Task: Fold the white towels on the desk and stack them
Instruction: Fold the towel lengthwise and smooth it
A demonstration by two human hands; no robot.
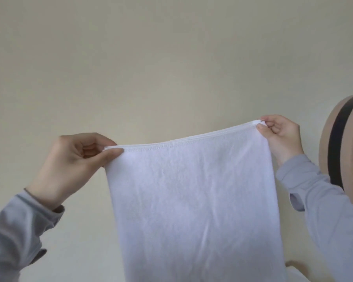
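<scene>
The head camera looks at a plain cream wall (171,58), with a white towel (198,200) held up in front of it by both hands. The left hand (69,167) pinches the towel's upper left corner between thumb and curled fingers; the right hand (281,135) pinches the upper right corner the same way, a little higher, so the hemmed top edge slopes up to the right. The edge seems doubled, two layers held together, though the blur makes that hard to confirm. The cloth hangs straight down and runs out of the bottom of the picture. Both arms wear grey sleeves (14,231). At the right edge stands a tan rounded object with a black band (338,151)
</scene>
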